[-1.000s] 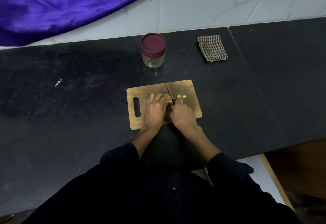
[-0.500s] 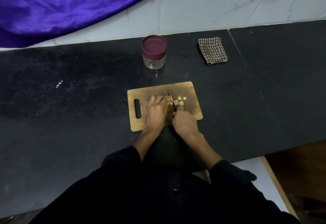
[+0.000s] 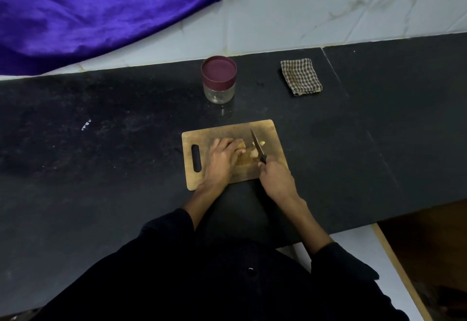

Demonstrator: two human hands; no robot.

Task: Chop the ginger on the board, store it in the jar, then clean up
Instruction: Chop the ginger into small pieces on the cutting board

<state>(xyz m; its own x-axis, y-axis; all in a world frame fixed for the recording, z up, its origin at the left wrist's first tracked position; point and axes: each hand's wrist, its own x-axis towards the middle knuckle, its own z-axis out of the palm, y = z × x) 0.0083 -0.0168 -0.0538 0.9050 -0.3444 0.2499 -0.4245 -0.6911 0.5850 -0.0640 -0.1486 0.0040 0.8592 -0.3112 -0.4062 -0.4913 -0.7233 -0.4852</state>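
Observation:
A wooden cutting board (image 3: 273, 131) lies on the black counter in front of me. My left hand (image 3: 222, 159) rests on the board and holds the uncut ginger piece (image 3: 241, 144) under its fingertips. My right hand (image 3: 275, 176) grips the black handle of a small knife (image 3: 257, 146), whose blade points away from me and lies among the cut ginger bits (image 3: 254, 153). A few more pale bits (image 3: 262, 143) sit to the right of the blade. Behind the board stands a clear jar (image 3: 219, 80) with its maroon lid on.
A folded checked cloth (image 3: 301, 76) lies at the back right of the black counter (image 3: 101, 156). A purple fabric (image 3: 88, 12) drapes over the white wall at the back left. The counter's front edge runs near my right elbow.
My right hand has drawn the knife a little to the right, away from my left hand. My left fingers have spread slightly over the ginger piece.

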